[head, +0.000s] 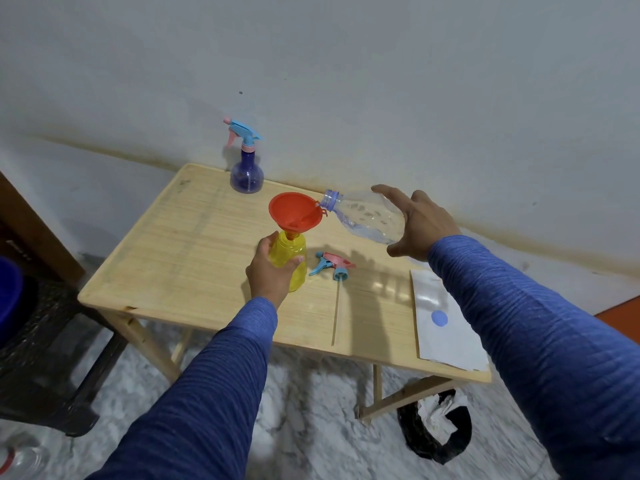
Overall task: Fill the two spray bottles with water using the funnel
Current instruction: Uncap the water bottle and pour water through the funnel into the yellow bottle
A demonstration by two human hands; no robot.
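Head view: our left hand grasps the translucent yellow spray bottle under the orange plastic funnel while our right hand grips the clear tipped water bottle, pouring; next, the purple spray bottle needs uncapping.

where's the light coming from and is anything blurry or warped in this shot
Head view: shadows of the right hand and clear bottle fall on the table toward the camera, so the light seems to sit high and beyond them; glare whitens the white sheet; the wall line bows, wide-angle distortion; floor edges look smeared.

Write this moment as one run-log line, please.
left hand: holds yellow bottle | funnel: in its neck | right hand: tips clear bottle | purple bottle: capped
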